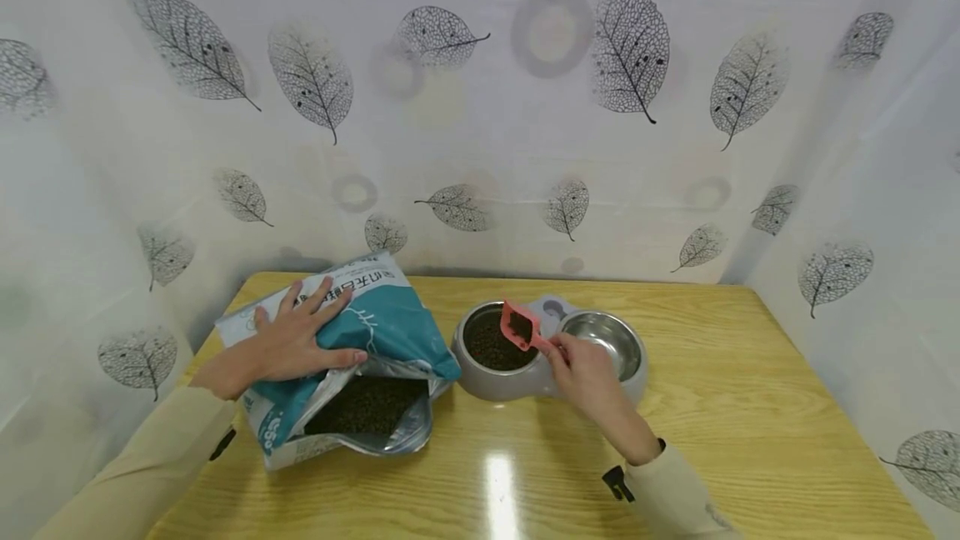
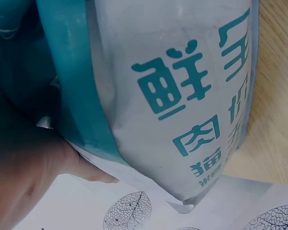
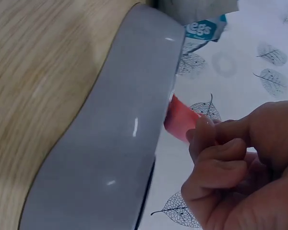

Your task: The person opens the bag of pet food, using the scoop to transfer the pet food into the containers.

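In the head view, the left hand (image 1: 296, 342) lies with fingers spread on a teal and white bag (image 1: 390, 315), whose mouth gapes toward the table's front, showing dark brown pellets (image 1: 367, 405). The right hand (image 1: 588, 377) pinches the handle of a small red scoop (image 1: 517, 325), which holds pellets above the left bowl of a grey double feeder (image 1: 501, 387). Pellets (image 1: 491, 348) fill part of that left bowl; the right steel bowl (image 1: 611, 340) holds none. In the right wrist view, curled fingers (image 3: 218, 167) grip the scoop (image 3: 181, 120) beside the feeder's grey side (image 3: 101, 129).
A yellow wood-grain table (image 1: 735, 407) carries the bag at left and the feeder near its middle. Behind and at both sides hangs a pale curtain (image 1: 480, 132) printed with leaves. Black straps hang at both sleeves.
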Available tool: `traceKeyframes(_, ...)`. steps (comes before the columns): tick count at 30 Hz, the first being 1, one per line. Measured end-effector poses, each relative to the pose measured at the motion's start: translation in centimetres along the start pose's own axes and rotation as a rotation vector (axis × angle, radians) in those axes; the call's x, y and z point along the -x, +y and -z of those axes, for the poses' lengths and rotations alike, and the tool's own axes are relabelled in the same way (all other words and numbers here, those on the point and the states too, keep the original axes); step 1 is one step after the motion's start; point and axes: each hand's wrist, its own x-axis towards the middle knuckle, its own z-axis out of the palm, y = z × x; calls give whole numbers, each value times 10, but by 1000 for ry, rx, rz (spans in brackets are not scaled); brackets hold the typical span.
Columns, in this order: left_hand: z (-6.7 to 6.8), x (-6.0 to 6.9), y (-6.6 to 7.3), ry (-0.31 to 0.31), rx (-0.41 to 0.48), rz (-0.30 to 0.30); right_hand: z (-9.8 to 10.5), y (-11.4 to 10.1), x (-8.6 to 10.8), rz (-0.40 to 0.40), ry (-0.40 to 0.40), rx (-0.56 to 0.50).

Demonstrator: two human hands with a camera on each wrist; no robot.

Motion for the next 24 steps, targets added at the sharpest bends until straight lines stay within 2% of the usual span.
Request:
traceKeyframes(6,-3,0,-2,-1,-4,1,-13,1,0,75,-10,83)
traceKeyframes(9,-2,0,-3,2,-5,1,-16,0,-1,118,35,105)
traceKeyframes(14,0,-1,-2,-1,-8,0,-12,2,0,113,110,187)
traceKeyframes(19,1,-1,-1,5,-11,-3,-10,7,2,211,251,300)
traceKeyframes(24,0,0,-1,0,-9,0,-12,13,5,352,414,339)
